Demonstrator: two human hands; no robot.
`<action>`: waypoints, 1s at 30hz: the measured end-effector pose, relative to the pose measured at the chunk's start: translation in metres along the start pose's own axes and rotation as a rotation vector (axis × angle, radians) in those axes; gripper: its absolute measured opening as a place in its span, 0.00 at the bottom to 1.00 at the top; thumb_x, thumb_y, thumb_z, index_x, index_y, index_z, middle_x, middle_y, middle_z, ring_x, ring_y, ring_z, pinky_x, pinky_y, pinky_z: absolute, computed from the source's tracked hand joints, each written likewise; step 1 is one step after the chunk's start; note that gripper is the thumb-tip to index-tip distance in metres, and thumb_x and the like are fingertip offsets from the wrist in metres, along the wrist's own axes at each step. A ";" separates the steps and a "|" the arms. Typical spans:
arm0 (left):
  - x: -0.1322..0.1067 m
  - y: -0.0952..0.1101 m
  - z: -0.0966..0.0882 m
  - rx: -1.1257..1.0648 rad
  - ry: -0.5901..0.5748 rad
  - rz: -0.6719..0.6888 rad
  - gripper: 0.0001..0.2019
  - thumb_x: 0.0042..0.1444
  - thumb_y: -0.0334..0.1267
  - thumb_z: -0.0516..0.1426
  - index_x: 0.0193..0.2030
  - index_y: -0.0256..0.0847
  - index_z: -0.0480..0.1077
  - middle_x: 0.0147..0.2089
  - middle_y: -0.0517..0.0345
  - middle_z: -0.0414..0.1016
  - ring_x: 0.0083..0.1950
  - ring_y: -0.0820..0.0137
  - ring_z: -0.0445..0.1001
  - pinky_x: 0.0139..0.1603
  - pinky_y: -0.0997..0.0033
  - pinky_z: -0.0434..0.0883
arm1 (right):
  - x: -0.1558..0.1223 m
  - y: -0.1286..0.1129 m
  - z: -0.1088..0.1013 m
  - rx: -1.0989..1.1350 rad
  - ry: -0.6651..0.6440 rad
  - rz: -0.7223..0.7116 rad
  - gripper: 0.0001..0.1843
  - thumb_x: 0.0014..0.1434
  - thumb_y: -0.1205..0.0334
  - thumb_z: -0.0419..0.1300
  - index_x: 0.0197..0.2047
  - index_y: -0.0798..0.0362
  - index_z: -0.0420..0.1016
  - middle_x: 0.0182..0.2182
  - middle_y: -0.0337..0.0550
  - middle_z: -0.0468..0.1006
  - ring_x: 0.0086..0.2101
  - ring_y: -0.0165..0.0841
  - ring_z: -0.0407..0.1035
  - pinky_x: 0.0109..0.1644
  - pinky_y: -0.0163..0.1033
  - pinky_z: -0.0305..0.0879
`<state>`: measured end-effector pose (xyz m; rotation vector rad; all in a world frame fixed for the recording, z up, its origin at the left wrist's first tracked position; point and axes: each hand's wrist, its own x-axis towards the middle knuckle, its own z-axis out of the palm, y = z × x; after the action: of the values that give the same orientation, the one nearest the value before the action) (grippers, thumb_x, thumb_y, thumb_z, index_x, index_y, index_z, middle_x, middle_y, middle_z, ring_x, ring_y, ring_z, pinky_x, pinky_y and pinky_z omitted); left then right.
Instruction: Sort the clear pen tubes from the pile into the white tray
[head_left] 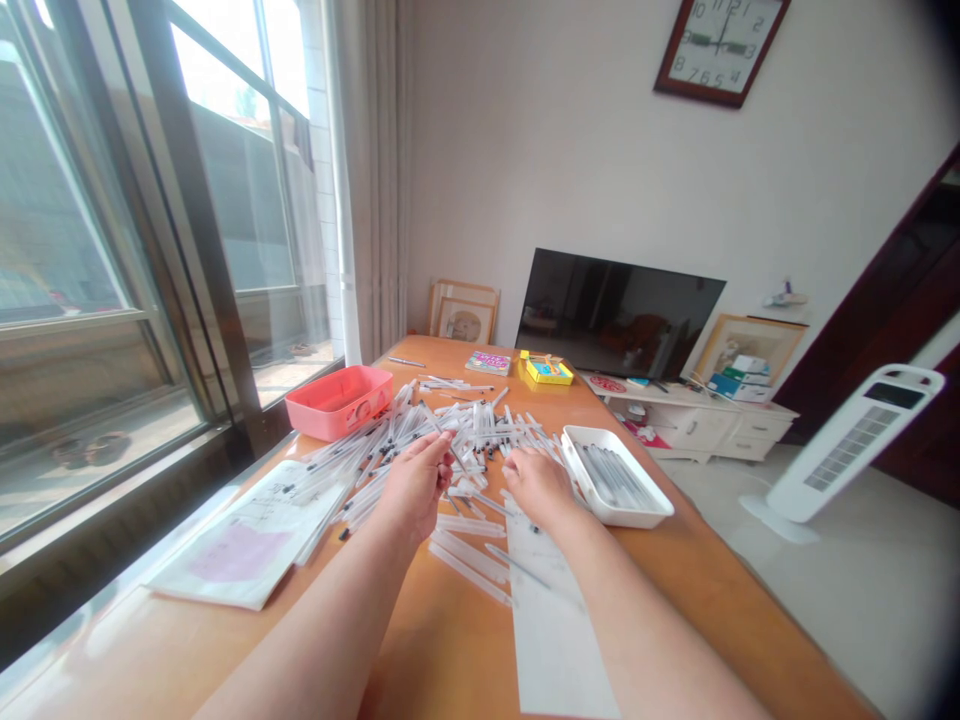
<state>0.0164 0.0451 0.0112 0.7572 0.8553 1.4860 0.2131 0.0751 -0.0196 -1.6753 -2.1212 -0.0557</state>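
My left hand (420, 478) is closed, thumb and fingers pinching a thin pen (453, 452) above a wide heap of pen parts. My right hand (538, 486) is bent down at the heap's right side with its fingers curled together; whatever lies between its fingertips is hidden. The heap of translucent pen barrels (382, 455) includes many small black caps or tips. Several loose barrels (469, 560) and a dark thin pen or refill (517, 565) lie nearer me. Beside my right hand stands a white tray (637, 517) holding a row of grey pens or refills (611, 475).
A pink plastic box (322, 415) stands left of the heap. A booklet (247, 540) lies at the left, and a white paper strip (555, 640) runs under my right forearm. A yellow box (549, 370) and a colourful booklet (488, 362) sit at the table's far end.
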 end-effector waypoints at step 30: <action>0.003 -0.002 -0.001 -0.149 0.031 0.035 0.12 0.54 0.38 0.65 0.32 0.38 0.65 0.31 0.53 0.76 0.35 0.71 0.78 0.36 0.75 0.74 | -0.003 -0.039 -0.027 1.562 -0.221 0.295 0.14 0.54 0.58 0.66 0.39 0.53 0.67 0.34 0.47 0.82 0.30 0.30 0.73 0.29 0.32 0.62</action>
<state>0.0159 0.0484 0.0087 0.6430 0.7481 1.5772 0.1855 0.0541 0.0127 -0.8986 -1.1792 1.4755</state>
